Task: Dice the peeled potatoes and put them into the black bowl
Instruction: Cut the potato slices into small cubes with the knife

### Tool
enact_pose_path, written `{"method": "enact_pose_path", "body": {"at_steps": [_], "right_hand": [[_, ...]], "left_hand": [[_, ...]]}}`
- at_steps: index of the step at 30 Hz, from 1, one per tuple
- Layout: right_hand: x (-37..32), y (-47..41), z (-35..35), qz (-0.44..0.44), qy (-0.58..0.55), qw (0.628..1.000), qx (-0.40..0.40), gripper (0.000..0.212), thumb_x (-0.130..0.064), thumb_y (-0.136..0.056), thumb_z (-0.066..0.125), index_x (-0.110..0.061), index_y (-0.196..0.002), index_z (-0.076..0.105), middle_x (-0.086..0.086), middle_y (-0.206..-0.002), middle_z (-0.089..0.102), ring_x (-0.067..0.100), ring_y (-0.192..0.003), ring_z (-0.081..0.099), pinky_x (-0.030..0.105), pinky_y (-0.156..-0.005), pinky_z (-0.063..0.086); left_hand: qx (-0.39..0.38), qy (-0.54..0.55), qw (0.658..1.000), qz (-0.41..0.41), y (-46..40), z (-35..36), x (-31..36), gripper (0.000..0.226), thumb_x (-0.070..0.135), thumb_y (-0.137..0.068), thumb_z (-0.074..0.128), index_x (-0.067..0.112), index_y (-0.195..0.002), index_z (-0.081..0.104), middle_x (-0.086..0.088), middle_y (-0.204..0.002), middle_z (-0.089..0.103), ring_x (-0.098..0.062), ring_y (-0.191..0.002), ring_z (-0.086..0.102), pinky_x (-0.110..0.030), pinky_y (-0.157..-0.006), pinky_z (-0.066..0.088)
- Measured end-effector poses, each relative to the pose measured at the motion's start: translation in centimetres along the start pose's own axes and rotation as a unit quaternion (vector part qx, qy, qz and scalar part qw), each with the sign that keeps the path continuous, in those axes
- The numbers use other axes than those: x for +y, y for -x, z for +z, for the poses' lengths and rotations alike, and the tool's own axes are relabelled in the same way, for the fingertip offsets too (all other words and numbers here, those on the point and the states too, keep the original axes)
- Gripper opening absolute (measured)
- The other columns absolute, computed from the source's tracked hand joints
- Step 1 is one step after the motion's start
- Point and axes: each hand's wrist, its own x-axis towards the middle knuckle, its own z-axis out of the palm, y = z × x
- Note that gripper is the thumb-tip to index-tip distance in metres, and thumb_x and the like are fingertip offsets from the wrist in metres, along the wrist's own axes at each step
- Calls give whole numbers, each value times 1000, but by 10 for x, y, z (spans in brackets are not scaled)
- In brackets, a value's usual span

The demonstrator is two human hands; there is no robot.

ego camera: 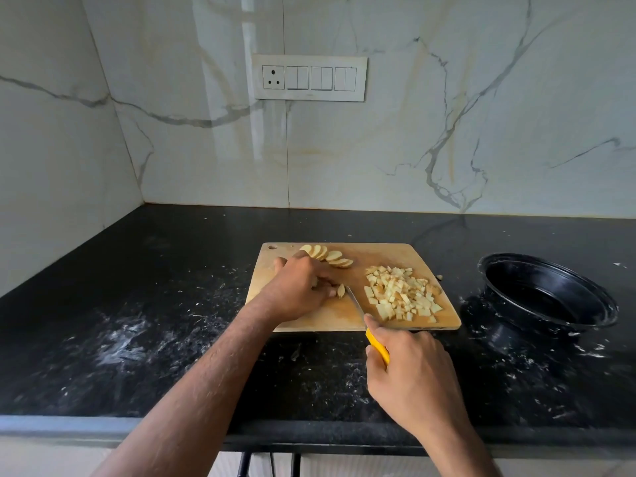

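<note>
A wooden cutting board (309, 320) lies on the black counter. On its right half sits a pile of diced potato (401, 294). A row of potato slices (328, 256) leans along the board's far edge. My left hand (299, 287) holds a small stack of potato slices (340, 290) down on the board, fingers curled over it. My right hand (411, 376) grips the yellow handle of a knife (377, 346); its blade (356, 302) slants right beside the held slices. The black bowl (547, 292) stands to the right of the board, with nothing visible inside.
The black granite counter (172, 339) shows pale starchy smears at left and around the bowl. A marble wall with a switch panel (309, 77) rises behind. The counter's front edge (103, 428) runs along the bottom. A small potato bit (439, 277) lies just off the board's right edge.
</note>
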Motion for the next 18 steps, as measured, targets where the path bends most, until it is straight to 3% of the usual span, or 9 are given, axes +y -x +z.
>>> {"method": "enact_pose_path", "body": {"at_steps": [3,6,8,11,18], "right_hand": [[0,0,0,11,-6,1000,5,49,-41,-94,57,-36,-143,52,-12,-95,74,9,-78,65,22,-68,57],[1,0,-1,18,-8,1000,11,49,-40,-95,58,-36,-143,52,-10,-96,73,11,-80,64,23,-68,55],[0,1,-1,15,-1,1000,5,50,-42,-95,55,-36,-145,49,-10,-99,73,10,-82,64,23,-70,55],[0,1,1,7,8,1000,0,52,-43,-95,52,-37,-146,47,-11,-99,73,11,-82,66,25,-72,58],[2,1,1,-2,6,1000,5,51,-42,-96,53,-36,-146,48,-11,-97,74,12,-82,67,24,-73,57]], "left_hand": [[15,-17,1000,-8,0,0,0,22,40,-88,72,39,-110,75,26,-89,60,-9,-106,38,-42,-89,27],[29,-57,998,-23,0,4,2,37,65,-80,67,35,-100,76,20,-91,62,-8,-104,37,-43,-91,26],[37,-89,995,-30,-1,8,3,43,71,-80,61,35,-97,75,17,-91,62,-10,-106,38,-45,-91,27],[45,-101,993,-39,-2,12,6,36,63,-82,63,34,-100,75,16,-94,63,-11,-110,41,-46,-93,27],[7,-86,996,9,-1,12,6,25,44,-87,62,31,-107,73,13,-100,66,-15,-107,41,-39,-77,18]]}}
